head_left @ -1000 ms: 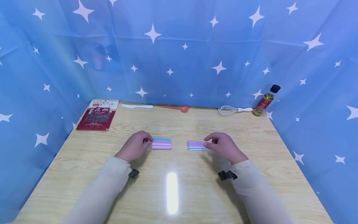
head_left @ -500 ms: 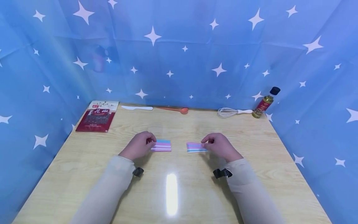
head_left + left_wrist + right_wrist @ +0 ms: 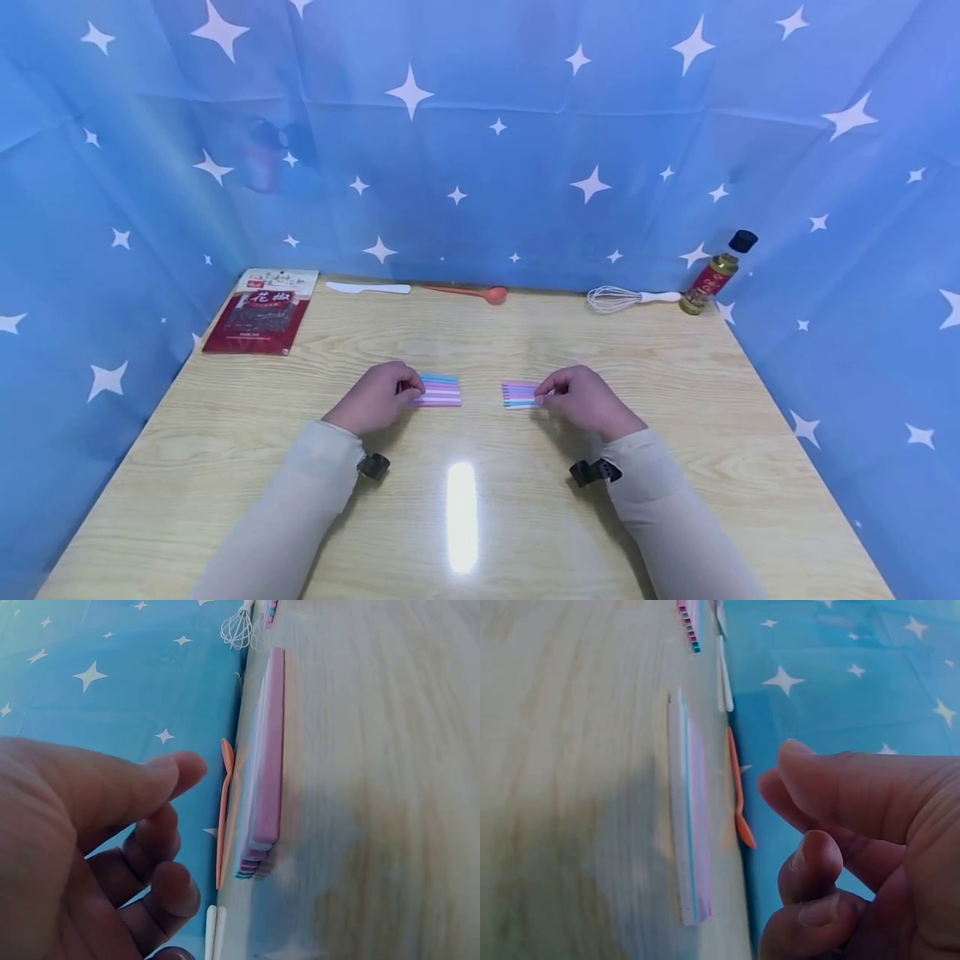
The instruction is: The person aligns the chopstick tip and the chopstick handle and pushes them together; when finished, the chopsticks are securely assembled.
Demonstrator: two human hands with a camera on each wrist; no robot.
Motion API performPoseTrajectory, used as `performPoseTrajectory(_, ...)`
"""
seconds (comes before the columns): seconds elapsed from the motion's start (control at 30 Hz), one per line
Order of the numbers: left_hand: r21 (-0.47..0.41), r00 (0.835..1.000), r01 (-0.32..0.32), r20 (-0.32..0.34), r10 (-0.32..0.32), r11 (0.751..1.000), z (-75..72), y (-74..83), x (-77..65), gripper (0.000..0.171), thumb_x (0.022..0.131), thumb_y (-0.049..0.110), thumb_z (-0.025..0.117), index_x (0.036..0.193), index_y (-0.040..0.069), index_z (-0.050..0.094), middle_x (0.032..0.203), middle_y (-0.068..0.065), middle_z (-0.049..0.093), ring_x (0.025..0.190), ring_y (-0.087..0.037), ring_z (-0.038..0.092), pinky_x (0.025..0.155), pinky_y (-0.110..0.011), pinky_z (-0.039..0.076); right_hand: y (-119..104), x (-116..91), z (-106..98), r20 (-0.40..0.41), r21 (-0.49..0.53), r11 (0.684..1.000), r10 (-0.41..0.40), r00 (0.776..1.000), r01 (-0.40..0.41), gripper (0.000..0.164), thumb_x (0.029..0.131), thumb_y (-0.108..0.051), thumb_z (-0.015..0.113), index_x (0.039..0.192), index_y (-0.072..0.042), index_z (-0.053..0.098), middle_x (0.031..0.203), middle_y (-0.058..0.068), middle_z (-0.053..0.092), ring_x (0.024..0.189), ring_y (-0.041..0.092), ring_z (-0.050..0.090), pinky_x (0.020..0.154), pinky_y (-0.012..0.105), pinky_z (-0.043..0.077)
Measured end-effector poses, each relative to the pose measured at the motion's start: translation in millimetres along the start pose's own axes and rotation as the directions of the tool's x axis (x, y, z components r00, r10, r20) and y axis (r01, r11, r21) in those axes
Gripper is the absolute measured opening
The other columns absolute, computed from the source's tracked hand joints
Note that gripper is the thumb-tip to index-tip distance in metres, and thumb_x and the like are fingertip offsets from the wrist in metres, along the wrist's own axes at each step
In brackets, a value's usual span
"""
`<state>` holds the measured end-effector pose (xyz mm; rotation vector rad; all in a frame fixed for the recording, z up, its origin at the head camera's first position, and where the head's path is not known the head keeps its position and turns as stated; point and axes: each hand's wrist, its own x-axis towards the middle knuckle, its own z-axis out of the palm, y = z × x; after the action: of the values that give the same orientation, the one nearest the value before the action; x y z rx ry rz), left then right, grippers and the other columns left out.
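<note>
Two flat bundles of thin pastel sticks lie side by side on the table: a left row [image 3: 442, 393] in blue, pink and white, and a right row [image 3: 517, 395] in pink, blue and white. Over the outer end of the left row hovers my left hand [image 3: 383, 397], its thumb and index fingertip close together and nothing between them. Mirroring it, my right hand [image 3: 582, 402] hangs over the outer end of the right row, fingers loosely bent and holding nothing. Both wrist views show the sticks [image 3: 268, 765] [image 3: 688, 825] apart from the fingers.
Along the back edge lie a white knife [image 3: 367, 288], an orange spoon [image 3: 491, 294] and a white-handled whisk [image 3: 618, 299]. A bottle of oil [image 3: 708, 283] stands at back right. A red spice packet [image 3: 258, 317] lies at back left. A starry blue curtain [image 3: 480, 158] surrounds the table.
Both hands have moved inward, toward each other, covering more of the sticks' outer ends in the head view. The two rows of sticks stay where they were.
</note>
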<state>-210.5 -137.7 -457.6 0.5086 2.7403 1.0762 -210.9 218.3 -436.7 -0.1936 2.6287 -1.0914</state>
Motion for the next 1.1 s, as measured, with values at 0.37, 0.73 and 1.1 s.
performPoseTrajectory(0.37,-0.005,0.999,0.029,0.016,-0.029,1.0,2.1,-2.7,-1.7,0.009,0.102,0.011,0.069,0.103,0.012,0.078,0.1,-0.002,0.069,0.086,-0.016,0.058,0.082,-0.037,0.05,11,4,9,0.024,-0.029,1.0,-0.007,1.0,0.008,0.007,0.092,-0.011,0.076,0.097,-0.012,0.081,0.085,0.003,0.064,0.072,0.019,0.052,0.063,0.033,0.043)
performPoseTrajectory(0.73,0.011,0.999,0.048,0.021,-0.048,0.999,2.5,-3.5,-1.9,0.009,0.101,0.011,0.07,0.102,0.011,0.079,0.1,-0.002,0.071,0.087,-0.016,0.059,0.083,-0.038,0.052,10,4,10,0.021,-0.099,0.995,-0.01,1.0,0.012,0.006,0.094,-0.01,0.076,0.098,-0.013,0.08,0.088,0.003,0.065,0.076,0.019,0.055,0.067,0.033,0.046)
performPoseTrajectory(1.1,0.025,0.998,0.063,0.023,-0.063,0.998,3.8,-6.1,-1.1,0.008,0.099,0.009,0.071,0.099,0.013,0.077,0.094,-0.001,0.068,0.085,-0.016,0.058,0.081,-0.037,0.051,9,2,12,0.024,-0.112,0.994,-0.017,1.0,0.019,0.007,0.092,-0.008,0.077,0.095,-0.014,0.079,0.089,0.003,0.067,0.078,0.018,0.056,0.067,0.033,0.047)
